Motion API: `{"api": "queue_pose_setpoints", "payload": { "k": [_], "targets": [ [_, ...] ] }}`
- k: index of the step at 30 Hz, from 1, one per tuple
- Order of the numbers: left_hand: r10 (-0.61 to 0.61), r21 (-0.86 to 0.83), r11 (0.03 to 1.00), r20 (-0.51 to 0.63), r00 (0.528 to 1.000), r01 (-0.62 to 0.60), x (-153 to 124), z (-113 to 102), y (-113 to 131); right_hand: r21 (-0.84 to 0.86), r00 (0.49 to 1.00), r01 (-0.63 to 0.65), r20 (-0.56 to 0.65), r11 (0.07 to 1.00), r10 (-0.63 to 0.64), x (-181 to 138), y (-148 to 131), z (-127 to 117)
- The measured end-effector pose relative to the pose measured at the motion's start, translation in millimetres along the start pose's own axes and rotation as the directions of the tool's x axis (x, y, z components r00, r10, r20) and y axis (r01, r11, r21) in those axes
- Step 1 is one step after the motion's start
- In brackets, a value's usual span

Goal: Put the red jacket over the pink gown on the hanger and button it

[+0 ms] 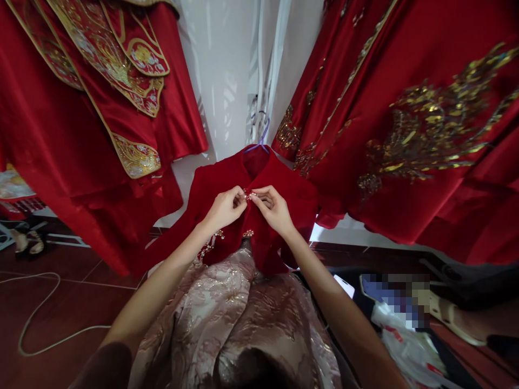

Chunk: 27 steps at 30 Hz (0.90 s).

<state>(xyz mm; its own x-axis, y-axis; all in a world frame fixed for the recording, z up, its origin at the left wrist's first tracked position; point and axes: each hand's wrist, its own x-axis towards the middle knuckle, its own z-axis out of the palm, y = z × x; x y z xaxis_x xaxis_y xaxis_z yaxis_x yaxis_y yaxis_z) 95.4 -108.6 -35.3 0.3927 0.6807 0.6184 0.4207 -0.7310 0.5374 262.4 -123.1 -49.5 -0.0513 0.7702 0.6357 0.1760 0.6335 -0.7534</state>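
A red velvety jacket [214, 178] hangs on a purple hanger [265, 132], its front facing me. At its collar opening sits a small jewelled clasp [248, 195]. My left hand [227, 208] pinches the clasp's left side with thumb and finger. From the other side, my right hand [274, 210] pinches its right side, the fingertips almost meeting. Whether the two halves are joined is too small to tell. Lower on the front is a second gold ornament [248, 233]. Beaded trim [208, 246] shows beside my left forearm. A pale pink brocade garment [219, 292] lies below, overlapping the jacket's lower front.
Red embroidered garments hang at left [186, 113] and right [425, 200] against a white wall [221, 70]. A pale cable [30, 324] curves over the tiled floor. At lower right are a white phone [344, 286], plastic bags [409, 346] and a shoe [450, 316].
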Motion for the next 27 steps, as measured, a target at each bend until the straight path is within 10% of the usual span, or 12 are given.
{"api": "queue_pose_setpoints", "payload": {
  "k": [11,27],
  "targets": [
    [0.085,0.245,0.964,0.077,0.993,-0.102,5.3,-4.9,21.0,-0.152,0.979,0.009,-0.199,0.988,-0.04,-9.9,-16.2,-1.5],
    [0.16,0.416,0.876,0.227,0.961,-0.244,19.0,-6.7,26.6,-0.11,0.995,-0.04,-0.097,0.993,0.029,-2.7,-6.4,-11.1]
  ]
}}
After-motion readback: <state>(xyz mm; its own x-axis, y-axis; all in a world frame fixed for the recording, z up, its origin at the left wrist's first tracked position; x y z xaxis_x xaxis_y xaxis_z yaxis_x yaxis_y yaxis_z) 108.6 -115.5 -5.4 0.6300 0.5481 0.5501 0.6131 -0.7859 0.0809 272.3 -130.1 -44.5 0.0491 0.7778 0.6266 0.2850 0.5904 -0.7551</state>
